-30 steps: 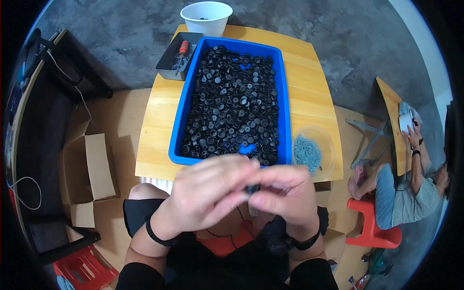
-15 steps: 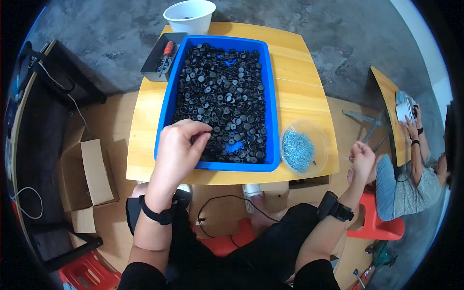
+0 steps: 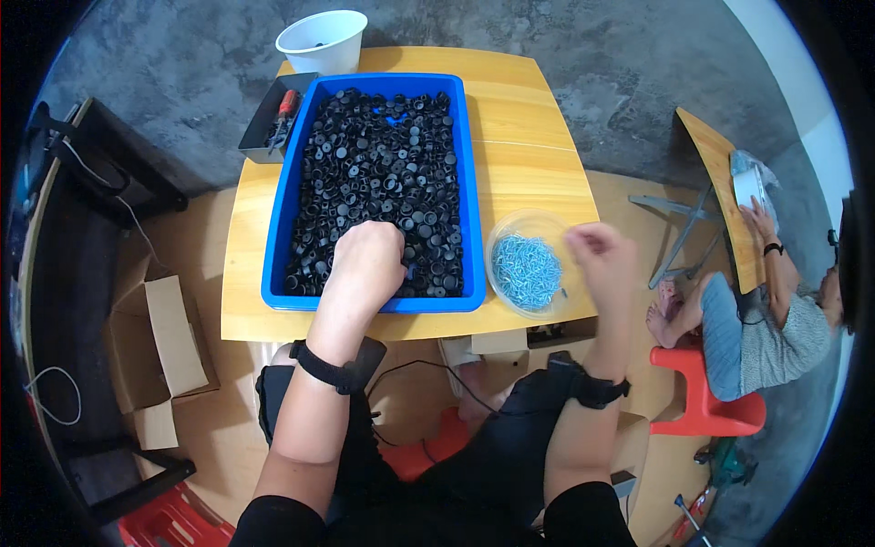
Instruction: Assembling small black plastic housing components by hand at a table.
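Observation:
A blue tray [image 3: 472,196] on the wooden table holds a heap of small round black plastic caps [image 3: 387,173]. My left hand [image 3: 366,263] is over the near part of the heap, its fingers curled down and closed. Whatever they grip is hidden beneath the hand. To the tray's right stands a round clear tub [image 3: 516,221] of small silvery-blue screws [image 3: 527,273]. Just right of that tub, raised above the table's near right edge, is my right hand [image 3: 604,266]. Motion smears its fingers, so I cannot see whether they hold anything.
Left of the tray sits a dark grey box [image 3: 260,123] with a red-handled screwdriver [image 3: 288,103]. A white bucket [image 3: 324,46] stands at the far left corner. An opened cardboard box [image 3: 173,333] lies on the floor at left. Another person [image 3: 775,337] works at a table on the right.
My left hand has turned and dipped closer to the caps. My right hand has come up and inward toward the screw tub. The whole view has shifted slightly.

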`<state>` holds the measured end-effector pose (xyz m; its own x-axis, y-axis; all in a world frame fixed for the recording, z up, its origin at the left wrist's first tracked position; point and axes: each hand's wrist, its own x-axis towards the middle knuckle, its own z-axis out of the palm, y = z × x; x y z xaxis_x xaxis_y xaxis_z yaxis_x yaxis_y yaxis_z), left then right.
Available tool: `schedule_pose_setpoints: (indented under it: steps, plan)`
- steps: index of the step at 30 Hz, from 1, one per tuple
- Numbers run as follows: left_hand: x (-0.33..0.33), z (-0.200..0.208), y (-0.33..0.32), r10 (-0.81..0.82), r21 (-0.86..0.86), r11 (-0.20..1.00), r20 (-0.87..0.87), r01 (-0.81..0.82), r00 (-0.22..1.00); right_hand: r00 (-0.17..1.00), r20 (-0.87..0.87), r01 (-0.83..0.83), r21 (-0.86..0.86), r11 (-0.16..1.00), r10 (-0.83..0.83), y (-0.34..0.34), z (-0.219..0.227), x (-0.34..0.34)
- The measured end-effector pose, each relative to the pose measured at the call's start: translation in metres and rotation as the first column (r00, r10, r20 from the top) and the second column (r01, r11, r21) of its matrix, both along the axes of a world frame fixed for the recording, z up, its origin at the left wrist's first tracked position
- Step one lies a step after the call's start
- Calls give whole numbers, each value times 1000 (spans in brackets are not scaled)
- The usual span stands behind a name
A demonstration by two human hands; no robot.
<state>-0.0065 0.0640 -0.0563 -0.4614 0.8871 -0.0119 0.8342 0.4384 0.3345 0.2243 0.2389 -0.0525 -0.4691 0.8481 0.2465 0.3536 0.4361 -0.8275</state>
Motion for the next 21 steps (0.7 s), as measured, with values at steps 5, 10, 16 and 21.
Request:
schedule_pose_setpoints:
  steps: [5, 10, 16, 21]
  plan:
    - [1, 1, -2, 42, 104, 993, 78, -50, 996, 867, 483, -126, -27, 992, 124, -37, 4, -50]
    - [1, 7, -12, 31, 300, 950, 187, -87, 982, 783, 621, -117, 89, 989, 37, -30, -2, -55]
    - [-6, 23, -29, -53, 290, 938, 661, -189, 749, 894, 445, -12, -111, 994, 60, -15, 4, -38]
    - [-9, 19, -35, -181, 320, 910, 879, -262, 442, 882, 470, 14, -53, 999, 13, -11, 7, -35]
